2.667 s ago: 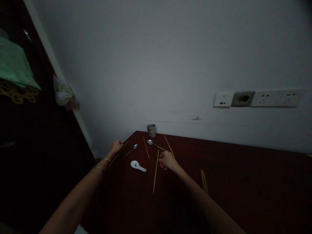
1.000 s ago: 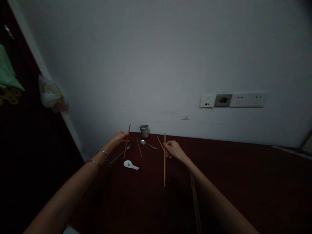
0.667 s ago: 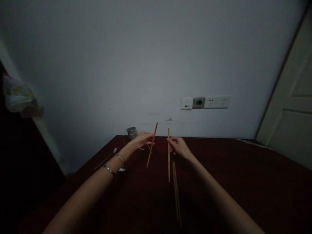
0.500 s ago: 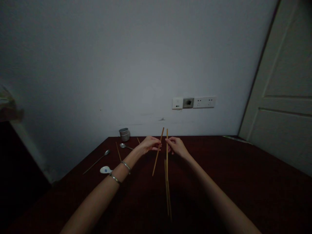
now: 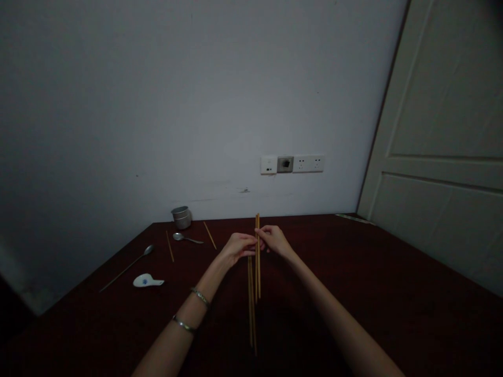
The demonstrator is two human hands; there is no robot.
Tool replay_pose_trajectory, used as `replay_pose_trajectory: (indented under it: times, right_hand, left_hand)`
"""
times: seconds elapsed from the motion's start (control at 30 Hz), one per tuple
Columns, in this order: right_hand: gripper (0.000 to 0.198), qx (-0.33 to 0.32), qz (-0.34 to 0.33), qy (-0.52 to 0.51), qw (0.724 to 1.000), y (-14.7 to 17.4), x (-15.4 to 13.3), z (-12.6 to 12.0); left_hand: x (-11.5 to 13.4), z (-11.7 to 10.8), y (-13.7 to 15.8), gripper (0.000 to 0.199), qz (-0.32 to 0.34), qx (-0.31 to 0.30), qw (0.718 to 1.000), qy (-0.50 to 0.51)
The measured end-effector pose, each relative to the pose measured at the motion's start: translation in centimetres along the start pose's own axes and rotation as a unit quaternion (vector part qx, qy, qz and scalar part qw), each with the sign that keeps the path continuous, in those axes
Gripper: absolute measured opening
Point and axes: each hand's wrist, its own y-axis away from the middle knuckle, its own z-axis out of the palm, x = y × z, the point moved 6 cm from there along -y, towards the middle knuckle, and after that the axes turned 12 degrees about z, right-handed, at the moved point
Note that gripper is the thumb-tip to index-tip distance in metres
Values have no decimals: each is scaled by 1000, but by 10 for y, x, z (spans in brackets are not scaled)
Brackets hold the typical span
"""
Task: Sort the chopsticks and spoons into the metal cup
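Two wooden chopsticks (image 5: 258,275) stand side by side, close together, in front of me. My right hand (image 5: 274,240) is closed, pinching them near their upper part. My left hand (image 5: 238,246) is closed at the same chopsticks from the other side, its fingertips just below the right hand's. Below the hands, another pair of chopsticks (image 5: 251,314) lies lengthwise on the dark red table (image 5: 338,283). The held pair overlaps the upper part of the lying pair in view.
To the left lie a white spoon (image 5: 144,280), a long-handled metal spoon (image 5: 133,263), a shorter metal spoon (image 5: 184,238) and two single sticks (image 5: 170,246), (image 5: 210,235). A metal cup (image 5: 181,217) stands by the wall, below and left of the wall sockets (image 5: 308,164).
The two chopsticks, held apart one in each hand before, are now together side by side. My left hand has come closer to the right. The view has turned slightly right.
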Motion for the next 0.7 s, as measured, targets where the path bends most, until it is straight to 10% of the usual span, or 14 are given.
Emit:
replay_pose_trajectory:
  times: [0.7]
  right_hand:
    - [27,-9,19,2,1000,-9,7,2]
  left_hand:
    - [-1,0,-3,19,28,-3,999,-42]
